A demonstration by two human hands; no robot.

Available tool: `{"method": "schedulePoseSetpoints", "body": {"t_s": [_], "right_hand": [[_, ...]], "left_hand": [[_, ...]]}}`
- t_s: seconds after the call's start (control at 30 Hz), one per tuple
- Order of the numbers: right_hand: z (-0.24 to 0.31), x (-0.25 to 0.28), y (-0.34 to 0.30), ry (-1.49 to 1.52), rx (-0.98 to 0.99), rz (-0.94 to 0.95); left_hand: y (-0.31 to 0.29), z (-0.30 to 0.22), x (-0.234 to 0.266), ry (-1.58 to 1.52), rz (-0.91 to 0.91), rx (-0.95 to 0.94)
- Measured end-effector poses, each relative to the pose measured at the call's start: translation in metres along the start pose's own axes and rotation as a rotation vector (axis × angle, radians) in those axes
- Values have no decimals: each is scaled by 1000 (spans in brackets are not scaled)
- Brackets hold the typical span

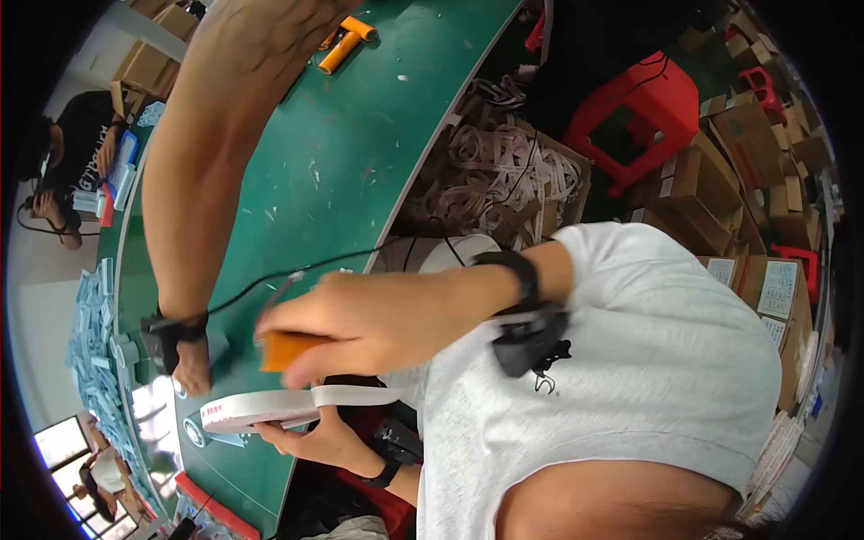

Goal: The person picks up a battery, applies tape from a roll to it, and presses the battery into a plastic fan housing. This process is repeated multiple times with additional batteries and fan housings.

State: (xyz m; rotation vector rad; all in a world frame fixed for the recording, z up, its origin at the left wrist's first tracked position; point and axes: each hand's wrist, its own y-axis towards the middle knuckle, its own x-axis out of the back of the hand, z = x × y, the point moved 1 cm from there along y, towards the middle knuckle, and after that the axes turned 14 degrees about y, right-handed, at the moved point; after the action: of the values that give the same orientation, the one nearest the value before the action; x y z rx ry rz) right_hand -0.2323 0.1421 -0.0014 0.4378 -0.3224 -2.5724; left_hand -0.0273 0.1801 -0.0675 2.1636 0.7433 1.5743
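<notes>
My right hand [328,328] is closed round an orange block-like thing [286,349]; motion blur hides its exact kind. Just below it, my left hand [324,443] grips a flat roll of white tape [261,409] from the near side, fingers at its underside. A loose white strip [360,395] runs from the roll toward my shirt. A co-worker's bare arm [202,171] reaches in from the top; their hand [192,367], with a black device strapped at the wrist, is by the roll's far end, its fingers bent.
The green tabletop [333,153] carries scraps and orange cylindrical pieces [340,52]. A black cable [297,270] crosses it. Beside the table are a box of tangled white strips [513,171], a red stool [634,117] and cardboard boxes [693,184]. Light-blue pieces [90,333] are heaped at far left.
</notes>
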Motion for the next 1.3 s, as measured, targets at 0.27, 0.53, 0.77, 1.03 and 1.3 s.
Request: {"method": "schedulePoseSetpoints", "body": {"t_s": [0.27, 0.53, 0.77, 1.03, 1.3], "right_hand": [[-40, -32, 31, 6, 94, -20], [-40, -26, 24, 308, 270, -270], [-36, -1, 46, 79, 253, -308], [-64, 23, 91, 736, 305, -606], [-54, 123, 161, 1043, 833, -966]], "left_hand": [[-1, -8, 23, 274, -48, -123], [10, -37, 15, -84, 115, -11], [41, -53, 16, 389, 98, -180], [79, -74, -39, 359, 104, -64], [76, -103, -46, 407, 314, -313]]}}
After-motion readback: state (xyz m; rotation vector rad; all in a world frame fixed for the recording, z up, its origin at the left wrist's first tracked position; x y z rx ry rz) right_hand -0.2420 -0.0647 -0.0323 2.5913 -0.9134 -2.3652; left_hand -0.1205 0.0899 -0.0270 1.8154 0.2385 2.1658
